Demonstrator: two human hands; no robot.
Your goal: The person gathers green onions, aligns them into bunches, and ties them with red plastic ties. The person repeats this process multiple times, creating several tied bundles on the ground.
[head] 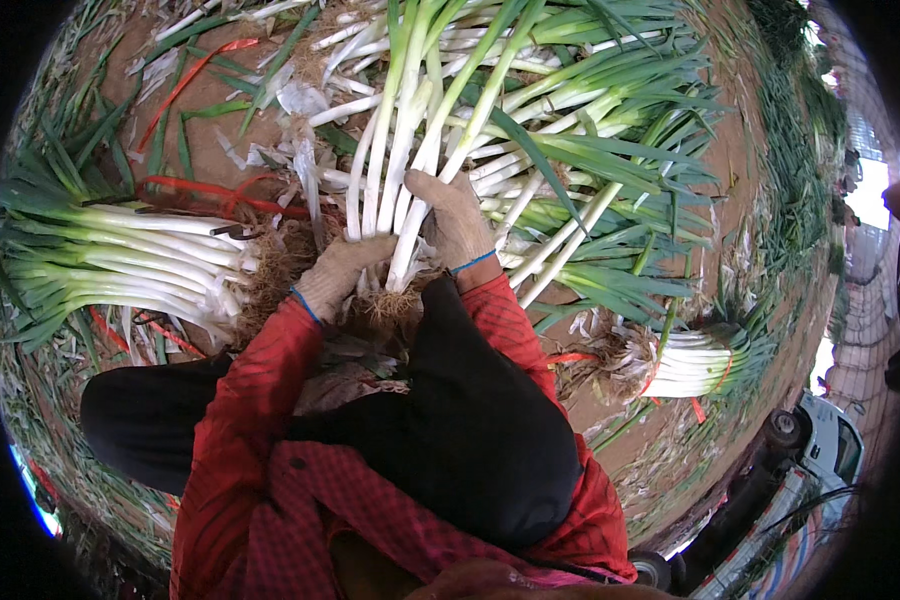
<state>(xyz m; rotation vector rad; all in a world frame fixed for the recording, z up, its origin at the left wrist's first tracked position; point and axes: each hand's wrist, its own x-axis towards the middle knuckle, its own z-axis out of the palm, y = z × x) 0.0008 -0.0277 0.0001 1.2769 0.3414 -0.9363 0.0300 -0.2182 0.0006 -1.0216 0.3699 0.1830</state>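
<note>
Both my hands wear pale knit gloves with blue cuffs and grip a handful of green onions [405,165], roots toward me and leaves pointing away. My left hand [343,274] closes around the lower stalks from the left. From the right, my right hand [451,217] holds the white shafts, thumb on top. Beneath and beyond lies a heap of loose green onions [600,142]. On the ground at left, a row of green onions [150,262] lies with its roots beside my left hand.
Red plastic ties [195,82] and peeled skins lie on the soil at upper left. A tied bundle of green onions [694,364] rests at right. A truck [825,450] stands at lower right. My bent legs in dark trousers [487,427] are close below my hands.
</note>
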